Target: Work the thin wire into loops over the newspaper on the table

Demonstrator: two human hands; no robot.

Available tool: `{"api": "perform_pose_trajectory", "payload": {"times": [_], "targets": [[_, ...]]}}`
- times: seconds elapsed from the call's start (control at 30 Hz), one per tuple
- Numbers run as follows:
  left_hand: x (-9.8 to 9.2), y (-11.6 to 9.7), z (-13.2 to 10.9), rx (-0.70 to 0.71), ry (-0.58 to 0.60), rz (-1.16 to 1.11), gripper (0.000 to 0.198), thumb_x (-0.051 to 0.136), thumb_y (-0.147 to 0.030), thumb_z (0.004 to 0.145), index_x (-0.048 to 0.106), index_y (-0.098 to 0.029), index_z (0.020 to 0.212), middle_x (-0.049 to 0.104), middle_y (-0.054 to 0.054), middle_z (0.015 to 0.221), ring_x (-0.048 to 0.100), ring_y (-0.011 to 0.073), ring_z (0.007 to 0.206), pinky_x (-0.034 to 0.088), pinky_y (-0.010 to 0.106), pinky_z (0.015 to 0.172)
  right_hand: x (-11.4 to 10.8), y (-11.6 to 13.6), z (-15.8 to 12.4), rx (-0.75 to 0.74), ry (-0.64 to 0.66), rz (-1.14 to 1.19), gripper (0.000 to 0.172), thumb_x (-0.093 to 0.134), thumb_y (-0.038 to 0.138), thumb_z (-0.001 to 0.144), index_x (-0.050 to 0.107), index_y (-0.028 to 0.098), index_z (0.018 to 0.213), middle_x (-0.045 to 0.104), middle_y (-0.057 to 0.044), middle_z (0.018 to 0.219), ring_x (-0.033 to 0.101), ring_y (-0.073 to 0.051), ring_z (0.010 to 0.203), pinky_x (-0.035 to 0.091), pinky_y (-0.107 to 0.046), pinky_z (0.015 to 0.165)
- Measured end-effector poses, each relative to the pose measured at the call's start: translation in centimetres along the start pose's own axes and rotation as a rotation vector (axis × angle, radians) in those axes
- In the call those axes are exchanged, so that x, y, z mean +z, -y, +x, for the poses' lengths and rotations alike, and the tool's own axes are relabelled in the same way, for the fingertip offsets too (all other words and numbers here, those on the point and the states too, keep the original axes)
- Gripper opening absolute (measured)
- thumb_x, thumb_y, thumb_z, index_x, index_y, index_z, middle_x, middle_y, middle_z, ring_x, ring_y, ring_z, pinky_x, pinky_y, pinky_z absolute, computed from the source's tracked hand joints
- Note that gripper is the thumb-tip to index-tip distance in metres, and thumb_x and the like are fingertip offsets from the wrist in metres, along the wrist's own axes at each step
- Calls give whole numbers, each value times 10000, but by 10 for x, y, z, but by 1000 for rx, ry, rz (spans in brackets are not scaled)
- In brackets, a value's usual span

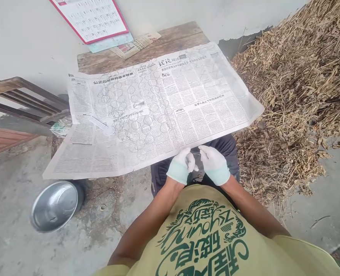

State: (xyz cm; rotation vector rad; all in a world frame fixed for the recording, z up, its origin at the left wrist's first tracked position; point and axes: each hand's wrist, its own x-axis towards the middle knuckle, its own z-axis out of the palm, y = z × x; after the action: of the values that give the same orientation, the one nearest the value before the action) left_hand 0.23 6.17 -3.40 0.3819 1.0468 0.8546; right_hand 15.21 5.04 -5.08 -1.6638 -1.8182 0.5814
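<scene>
My two gloved hands pinch a thin wire [197,154] just below the frame's centre.
My left hand [181,163] and right hand [214,161] have fingers clamped on it, beside the newspaper's [86,157] near edge; a steel pot [55,207] stands lower left, thin rings [134,122] cover the paper's middle, dry stalks [284,115] crowd the right, and the newspaper hides most of the wooden table [184,34], upper centre.
</scene>
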Motion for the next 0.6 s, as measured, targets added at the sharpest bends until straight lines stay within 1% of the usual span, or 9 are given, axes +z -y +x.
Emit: {"api": "perform_pose_trajectory", "payload": {"times": [0.13, 0.23, 0.3, 0.4, 0.5, 0.6], "targets": [[-2, -6, 0, 64, -69, 49, 487, 651, -477, 903, 496, -229, 514, 350, -58, 376, 382, 109, 357, 468, 308, 530, -2, -2, -1, -4, 5, 13, 371, 441, 291, 1053, 787, 228, 1168, 775, -119, 989, 725, -290, 987, 567, -420, 971], [-2, -13, 0, 104, -113, 1, 442, 656, -436, 906, 475, -233, 558, 336, -74, 391, 325, 98, 359, 448, 303, 508, -7, -1, -1, 70, 20, 90, 353, 448, 309, 1047, 783, 232, 1130, 766, -89, 905, 725, -265, 910, 564, -405, 974], [0, -17, 1, 76, -105, -65, 454, 657, -432, 911, 431, -240, 567, 289, -87, 394, 276, 87, 356, 410, 291, 483, -11, 3, 0, 146, 18, 172, 326, 465, 326, 1040, 776, 243, 1091, 738, -50, 802, 714, -234, 813, 568, -375, 945], [3, -23, 2, 3, -47, -194, 442, 645, -384, 916, 410, -234, 572, 264, -91, 410, 243, 76, 364, 366, 268, 468, -16, 9, 2, 244, 2, 273, 276, 508, 348, 1015, 762, 252, 1064, 701, -2, 714, 687, -199, 723, 568, -331, 880], [4, -26, 2, -22, -28, -261, 423, 593, -347, 944, 439, -227, 569, 273, -82, 407, 259, 83, 364, 384, 263, 477, -19, 13, 4, 296, 6, 322, 265, 525, 360, 997, 753, 240, 1056, 696, 20, 692, 666, -176, 684, 557, -306, 836], [2, -27, 1, 15, -31, -244, 445, 568, -348, 965, 456, -225, 553, 299, -71, 402, 295, 93, 360, 415, 273, 491, -22, 13, 6, 328, 20, 362, 266, 533, 359, 986, 750, 225, 1061, 690, 38, 667, 650, -157, 649, 543, -287, 794]]}}
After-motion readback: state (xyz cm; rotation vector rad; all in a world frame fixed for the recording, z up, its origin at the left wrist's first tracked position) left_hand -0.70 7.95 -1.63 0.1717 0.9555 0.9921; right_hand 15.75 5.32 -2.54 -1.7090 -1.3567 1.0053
